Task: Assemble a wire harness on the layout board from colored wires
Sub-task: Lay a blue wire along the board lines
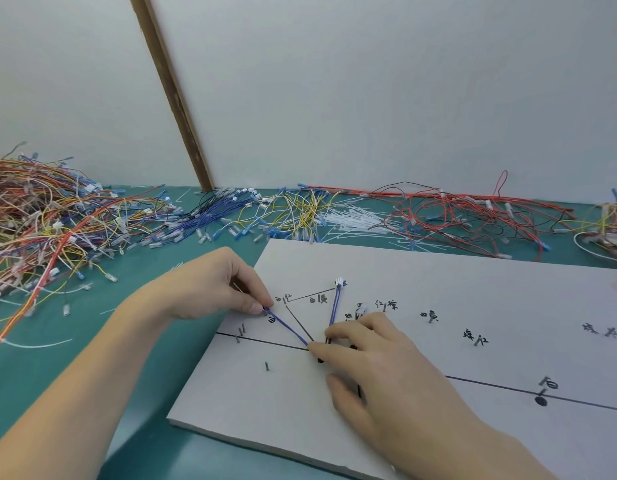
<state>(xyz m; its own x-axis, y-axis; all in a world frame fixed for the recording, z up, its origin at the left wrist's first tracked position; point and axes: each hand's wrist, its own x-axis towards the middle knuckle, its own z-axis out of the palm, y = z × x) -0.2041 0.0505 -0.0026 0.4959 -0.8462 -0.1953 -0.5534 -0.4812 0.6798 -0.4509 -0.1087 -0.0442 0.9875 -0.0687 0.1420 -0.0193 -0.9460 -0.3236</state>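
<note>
A: Where is the wire (287, 324) now?

B: On the board (438, 289), bent in a V. One leg runs from the left hand (217, 285) down-right to the main line, where the right hand (376, 358) pins the bend; the other leg climbs to the white plug (339, 281).

A: And the fingers?

B: Left thumb and forefinger are pinched together on the wire's free end. The right fingers are loosely curled, with the fingertips (315, 347) pressing the bend down; I can't tell whether they grip it.

A: So which way does the next move run?

B: I judge the free end must go to a pin just beside the left hand, so the left is nearer. That leg's long axis slants up-left from the bend.

A: Anything hidden?

B: The right hand covers the pins at the bend. The board's handwritten labels are too small to read. The piles (58, 216) behind the board are a tangle.
</note>
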